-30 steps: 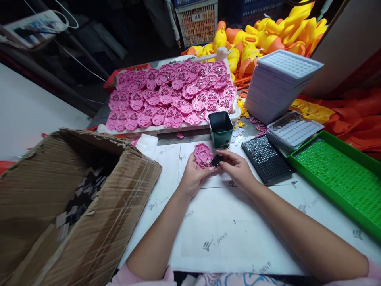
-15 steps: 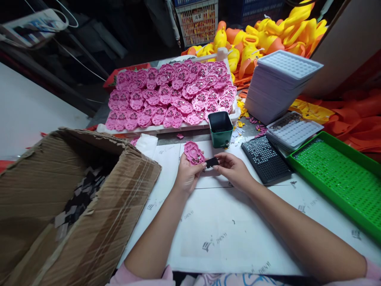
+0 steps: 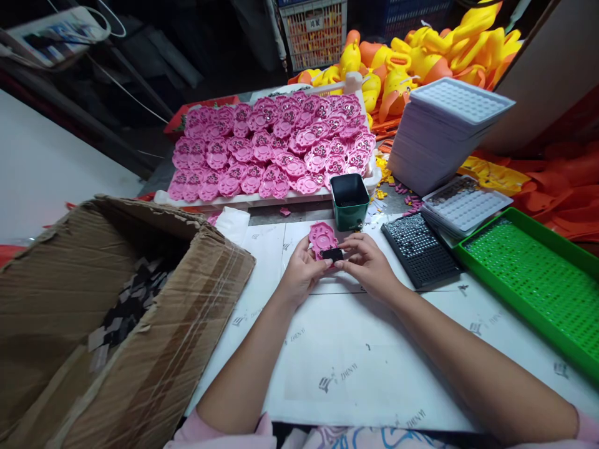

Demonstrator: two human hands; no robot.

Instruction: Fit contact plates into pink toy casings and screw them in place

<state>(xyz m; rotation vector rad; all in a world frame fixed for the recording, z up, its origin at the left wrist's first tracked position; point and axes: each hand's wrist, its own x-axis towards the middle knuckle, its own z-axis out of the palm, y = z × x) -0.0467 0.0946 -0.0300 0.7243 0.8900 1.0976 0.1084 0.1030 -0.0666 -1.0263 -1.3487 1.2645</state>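
Above the white table sheet, my left hand point(image 3: 303, 272) grips a pink scalloped plastic piece point(image 3: 322, 237) by its lower left edge. A small black rectangular piece point(image 3: 332, 254) lies against the lower part of the pink piece, its left end by my left thumb. My right hand point(image 3: 367, 262) pinches the black piece at its right end with thumb and fingers. Just beyond the hands stands a dark green square cup point(image 3: 349, 202). Many similar pink pieces point(image 3: 262, 146) fill a white tray point(image 3: 262, 201) behind.
An open cardboard box point(image 3: 196, 299) with black and grey pieces stands at left. On the right are a black perforated tray point(image 3: 421, 252), a green tray point(image 3: 533, 274), stacked white trays point(image 3: 435, 137) and orange parts point(image 3: 561, 193). Yellow inflatable-looking items point(image 3: 430, 53) lie at the back.
The pink piece has shifted right and turned more upright in my left hand. The black piece, earlier beside its lower right edge, now overlaps its lower part.
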